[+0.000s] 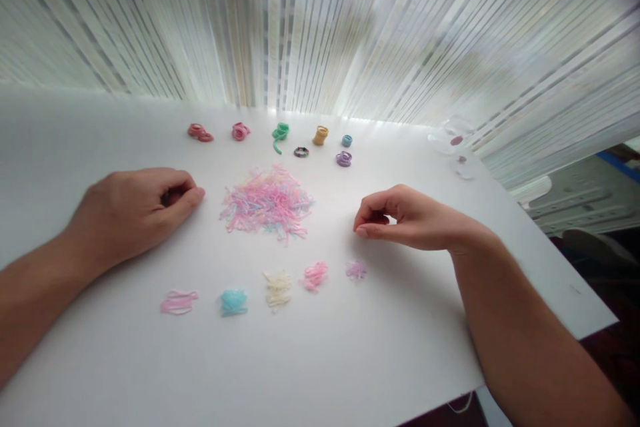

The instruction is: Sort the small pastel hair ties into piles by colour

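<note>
A loose heap of thin pastel rubber bands point(270, 200), mostly pink, lies on the table between my hands. My left hand point(137, 210) rests to the left of this heap, thumb and index finger closed together. To its right, my right hand point(400, 217) is in a pinch just beyond a small bunch of lilac bands point(357, 270). Whatever either hand may hold is hidden. Along the near side lie separate bunches: light pink bands point(180, 302), blue bands point(233, 302), cream bands point(277, 290) and brighter pink bands point(315, 276).
Beyond the heap sit coiled hair ties: red point(200, 132), pink point(241, 131), green point(281, 134), yellow point(321, 136), blue point(347, 140) and purple point(344, 158), plus a dark multicoloured ring point(301, 152). Clear plastic pieces point(453, 137) stand far right. A striped curtain point(280, 27) borders the white table point(300, 367).
</note>
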### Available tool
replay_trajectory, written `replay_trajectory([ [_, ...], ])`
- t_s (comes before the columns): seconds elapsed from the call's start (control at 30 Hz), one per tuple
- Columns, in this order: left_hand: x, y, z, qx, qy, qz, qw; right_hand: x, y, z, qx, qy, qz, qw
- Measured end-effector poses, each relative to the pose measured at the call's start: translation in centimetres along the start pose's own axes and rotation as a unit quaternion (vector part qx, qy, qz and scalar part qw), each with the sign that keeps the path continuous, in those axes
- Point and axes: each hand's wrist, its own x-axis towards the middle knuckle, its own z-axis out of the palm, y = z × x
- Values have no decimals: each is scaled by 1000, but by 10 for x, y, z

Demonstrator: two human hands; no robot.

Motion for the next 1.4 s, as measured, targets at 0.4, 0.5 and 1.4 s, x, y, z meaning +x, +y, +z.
replay_trajectory([
  [0.4,-4,5,-2,-25,0,20,999,23,8,35,39,173,-30,984],
  [0.5,-4,5,-2,-25,3,24,999,28,-1,47,16,180,-46,982],
  [1.4,-4,10,-3,-18,1,14,1000,38,-24,68,-46,163,-76,983],
])
